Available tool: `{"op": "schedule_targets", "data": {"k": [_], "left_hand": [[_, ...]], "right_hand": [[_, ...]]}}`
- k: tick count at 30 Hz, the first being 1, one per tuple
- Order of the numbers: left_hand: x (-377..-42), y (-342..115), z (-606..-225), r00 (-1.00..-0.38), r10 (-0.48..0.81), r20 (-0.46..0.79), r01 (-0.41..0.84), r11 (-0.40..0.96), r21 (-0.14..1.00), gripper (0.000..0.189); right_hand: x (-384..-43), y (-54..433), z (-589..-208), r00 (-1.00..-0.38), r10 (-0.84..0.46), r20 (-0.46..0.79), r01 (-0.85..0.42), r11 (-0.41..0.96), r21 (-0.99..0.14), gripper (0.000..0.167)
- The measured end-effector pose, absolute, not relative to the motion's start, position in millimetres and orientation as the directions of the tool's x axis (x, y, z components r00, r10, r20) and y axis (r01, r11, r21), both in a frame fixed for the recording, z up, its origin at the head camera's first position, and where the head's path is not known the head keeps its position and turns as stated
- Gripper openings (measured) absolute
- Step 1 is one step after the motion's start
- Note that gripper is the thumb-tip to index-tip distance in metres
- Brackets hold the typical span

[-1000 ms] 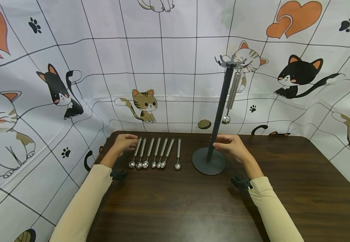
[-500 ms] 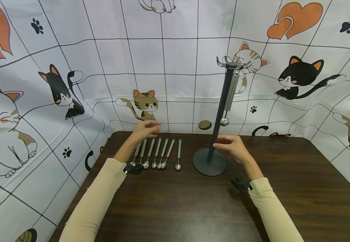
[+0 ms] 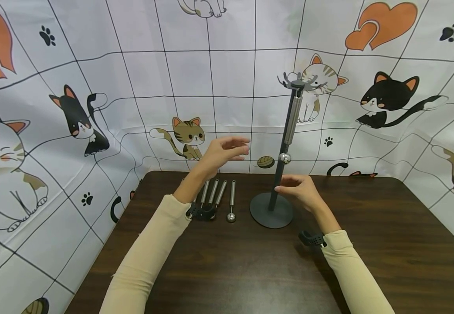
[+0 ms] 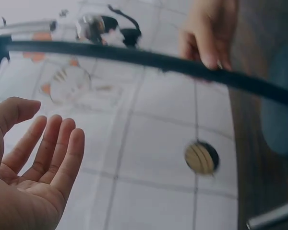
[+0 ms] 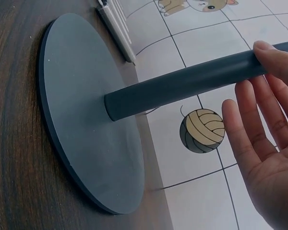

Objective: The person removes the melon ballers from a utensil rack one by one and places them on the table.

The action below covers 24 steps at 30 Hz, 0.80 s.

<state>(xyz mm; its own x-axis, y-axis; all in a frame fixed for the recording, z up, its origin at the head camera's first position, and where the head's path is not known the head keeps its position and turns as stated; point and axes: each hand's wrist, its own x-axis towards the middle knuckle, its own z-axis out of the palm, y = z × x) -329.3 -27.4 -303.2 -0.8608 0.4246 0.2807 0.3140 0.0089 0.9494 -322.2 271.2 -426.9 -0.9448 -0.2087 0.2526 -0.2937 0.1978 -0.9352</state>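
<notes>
A dark grey stand with a round base, upright pole and ring of hooks on top stands on the table. My right hand pinches its lower pole, thumb on one side and fingers on the other. One steel scoop with a small round bowl hangs from a hook, its bowl overlapping the pole in the head view. My left hand is raised left of the pole, fingers extended and palm bare in the left wrist view. Several similar scoops lie in a row below it, partly hidden by that wrist.
A single scoop lies apart, between the row and the stand base. The brown wooden table ends at a white sheet printed with cats, which hangs behind and at both sides.
My left hand has risen and moved right from the row's left end towards the stand. The hanging scoop has swung left, from beside the pole to in front of it. My right hand stays put.
</notes>
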Motion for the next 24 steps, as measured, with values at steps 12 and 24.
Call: {"op": "schedule_targets", "data": {"k": [12, 24], "left_hand": [[-318, 25, -264, -0.786, 0.462, 0.41, 0.366, -0.187, 0.912, 0.037], [-312, 53, -246, -0.764, 0.471, 0.441, 0.375, -0.233, 0.897, 0.039]], "right_hand": [[-320, 271, -424, -0.941, -0.242, 0.236, -0.285, 0.19, -0.939, 0.022], [-322, 271, -426, -0.929, -0.272, 0.25, -0.298, 0.155, -0.942, 0.026]]}}
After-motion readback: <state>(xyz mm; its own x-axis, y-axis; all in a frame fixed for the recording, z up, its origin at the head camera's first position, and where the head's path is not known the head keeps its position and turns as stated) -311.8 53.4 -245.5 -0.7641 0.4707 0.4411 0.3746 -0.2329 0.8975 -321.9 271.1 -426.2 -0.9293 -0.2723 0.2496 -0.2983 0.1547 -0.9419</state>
